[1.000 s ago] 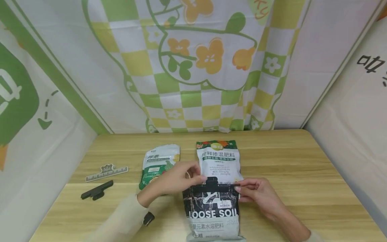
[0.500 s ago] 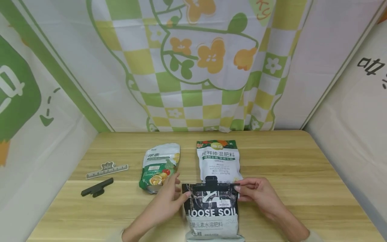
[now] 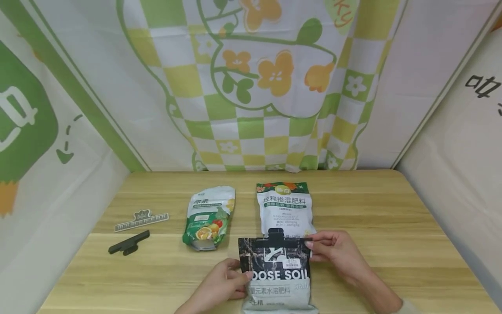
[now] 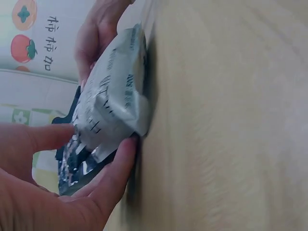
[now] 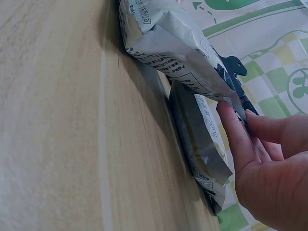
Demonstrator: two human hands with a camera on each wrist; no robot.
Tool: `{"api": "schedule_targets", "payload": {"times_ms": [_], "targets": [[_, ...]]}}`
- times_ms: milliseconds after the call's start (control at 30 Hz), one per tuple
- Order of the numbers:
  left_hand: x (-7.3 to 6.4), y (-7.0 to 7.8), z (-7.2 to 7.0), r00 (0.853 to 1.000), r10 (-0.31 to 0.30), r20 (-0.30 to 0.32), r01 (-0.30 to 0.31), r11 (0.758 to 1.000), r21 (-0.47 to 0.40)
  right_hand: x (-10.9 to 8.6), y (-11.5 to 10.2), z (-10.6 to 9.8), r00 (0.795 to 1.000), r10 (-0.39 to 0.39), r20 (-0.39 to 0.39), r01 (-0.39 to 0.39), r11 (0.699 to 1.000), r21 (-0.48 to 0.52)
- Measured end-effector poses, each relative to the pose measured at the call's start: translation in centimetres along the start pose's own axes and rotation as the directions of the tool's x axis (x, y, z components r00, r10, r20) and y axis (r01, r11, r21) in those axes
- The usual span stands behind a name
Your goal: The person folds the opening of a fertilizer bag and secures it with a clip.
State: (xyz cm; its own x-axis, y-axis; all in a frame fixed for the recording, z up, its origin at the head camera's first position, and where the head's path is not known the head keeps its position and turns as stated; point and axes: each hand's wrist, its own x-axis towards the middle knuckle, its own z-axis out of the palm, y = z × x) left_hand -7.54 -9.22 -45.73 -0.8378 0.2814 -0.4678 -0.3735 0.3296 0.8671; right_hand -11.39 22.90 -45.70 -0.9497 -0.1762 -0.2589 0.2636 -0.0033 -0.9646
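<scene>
A black and grey bag lettered "LOOSE SOIL" is near the table's front edge. Across its top runs a black sealing clip, whose handle stands up past the bag's upper edge. My left hand holds the bag's left side, thumb on the printed front and fingers behind; the left wrist view shows this hold from below. At the top right corner, my right hand pinches the bag between thumb and fingers. In the right wrist view, the bag's underside tilts up toward that pinched corner.
Just behind, a white fertilizer bag is partly covered by the clipped one. A green and white pouch lies left of it. Farther left are a piano-key-patterned clip and another black sealing clip. A checked curtain hangs behind the table.
My left hand has left the clip's handle at the bag's top, swung out left, then come down onto the bag's left side. My right hand has kept its pinch on the corner.
</scene>
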Motion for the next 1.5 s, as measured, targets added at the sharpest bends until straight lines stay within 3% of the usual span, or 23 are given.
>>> {"api": "schedule_targets", "payload": {"times_ms": [200, 533, 933, 1133, 1500], "targets": [[0.0, -1.1, 0.5, 0.999, 0.045, -0.010, -0.045, 0.999, 0.017, 0.1, 0.1, 0.0, 1.000, 0.007, -0.003, -0.007, 1.000, 0.007], [0.2, -0.8, 1.0, 0.997, 0.076, -0.024, -0.075, 0.995, 0.060, 0.0, 0.1, -0.1, 1.000, 0.013, -0.029, -0.013, 1.000, -0.010], [0.1, -1.1, 1.7, 0.989, 0.134, -0.056, -0.134, 0.991, 0.003, -0.2, -0.4, -0.1, 0.999, 0.008, -0.046, -0.009, 1.000, -0.028], [0.0, -0.9, 1.8, 0.983, 0.172, -0.065, -0.176, 0.982, -0.069, -0.3, -0.6, -0.2, 0.998, 0.012, -0.060, -0.013, 0.999, -0.030], [0.0, -0.1, 2.4, 0.981, 0.180, -0.070, -0.189, 0.972, -0.139, -0.4, -1.1, -0.6, 0.994, 0.005, -0.107, -0.011, 0.998, -0.054]]}}
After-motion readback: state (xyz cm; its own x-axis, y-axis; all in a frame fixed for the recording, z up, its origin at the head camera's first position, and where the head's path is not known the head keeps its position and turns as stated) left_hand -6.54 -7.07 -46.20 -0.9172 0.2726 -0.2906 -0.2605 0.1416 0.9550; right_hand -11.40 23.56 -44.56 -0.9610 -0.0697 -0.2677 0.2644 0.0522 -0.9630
